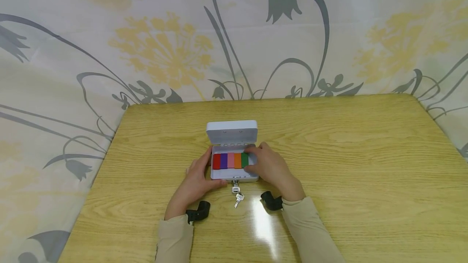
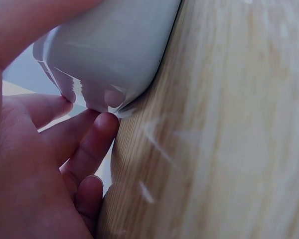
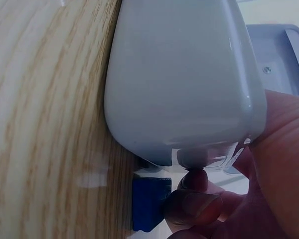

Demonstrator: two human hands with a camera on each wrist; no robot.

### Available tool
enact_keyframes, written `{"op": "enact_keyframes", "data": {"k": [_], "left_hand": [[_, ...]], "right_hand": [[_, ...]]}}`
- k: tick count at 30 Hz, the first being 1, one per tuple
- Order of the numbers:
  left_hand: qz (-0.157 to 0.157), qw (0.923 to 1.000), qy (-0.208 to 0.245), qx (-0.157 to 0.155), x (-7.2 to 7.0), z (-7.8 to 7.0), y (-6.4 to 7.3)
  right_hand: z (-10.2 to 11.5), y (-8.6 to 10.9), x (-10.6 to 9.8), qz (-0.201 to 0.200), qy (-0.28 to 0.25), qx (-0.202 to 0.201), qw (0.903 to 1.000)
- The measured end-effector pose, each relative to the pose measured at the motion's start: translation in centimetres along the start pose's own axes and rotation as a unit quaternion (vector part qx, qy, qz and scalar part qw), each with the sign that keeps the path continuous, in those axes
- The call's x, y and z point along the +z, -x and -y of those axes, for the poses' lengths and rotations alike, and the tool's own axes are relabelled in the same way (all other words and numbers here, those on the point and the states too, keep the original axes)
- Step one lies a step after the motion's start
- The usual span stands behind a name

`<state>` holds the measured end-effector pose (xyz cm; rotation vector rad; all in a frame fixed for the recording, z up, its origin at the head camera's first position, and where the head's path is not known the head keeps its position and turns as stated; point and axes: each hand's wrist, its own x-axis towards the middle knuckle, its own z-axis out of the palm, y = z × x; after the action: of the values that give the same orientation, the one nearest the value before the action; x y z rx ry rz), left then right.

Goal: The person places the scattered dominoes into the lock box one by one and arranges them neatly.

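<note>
A white metal cash box (image 1: pixel 215 175) stands with its lid (image 1: pixel 232 125) raised. Inside, a row of red (image 1: pixel 217 161), purple (image 1: pixel 224 160), pink (image 1: pixel 230 160), orange (image 1: pixel 237 160) and green blocks (image 1: pixel 245 160) lies side by side. My left hand (image 1: pixel 195 184) holds the box at its left end, thumb along the front and fingers at the side. My right hand (image 1: pixel 273 167) reaches over the right wall and pinches the green block between thumb and fingertip. Its other fingers stay outside the box, beside a blue block (image 3: pixel 151 203) in the right wrist view.
A key (image 1: pixel 235 188) sits in the lock at the box's front, and a second key (image 1: pixel 239 199) hangs below it. The wooden table (image 1: pixel 347 165) ends at a flower-patterned cloth backdrop (image 1: pixel 248 44). Black wrist mounts (image 1: pixel 271 201) show on both wrists.
</note>
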<state>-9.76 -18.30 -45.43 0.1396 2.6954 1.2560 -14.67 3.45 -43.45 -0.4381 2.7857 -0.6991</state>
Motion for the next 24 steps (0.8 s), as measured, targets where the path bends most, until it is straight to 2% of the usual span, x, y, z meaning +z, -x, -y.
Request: {"op": "enact_keyframes", "data": {"k": [9,14,24], "left_hand": [[-0.005,1.0000,-0.005,-0.002,0.0,0.0,0.0],[-0.010,0.9999,-0.011,-0.001,0.1,0.1,0.0],[-0.007,0.9999,0.002,-0.010,0.1,0.1,0.0]], "right_hand": [[-0.1,0.1,-0.1,0.003,0.000,-0.003,1.0000],[-0.2,0.3,-0.7,0.013,-0.018,-0.010,0.9997],[-0.7,0.8,-2.4,0.012,-0.054,-0.057,0.9968]]}}
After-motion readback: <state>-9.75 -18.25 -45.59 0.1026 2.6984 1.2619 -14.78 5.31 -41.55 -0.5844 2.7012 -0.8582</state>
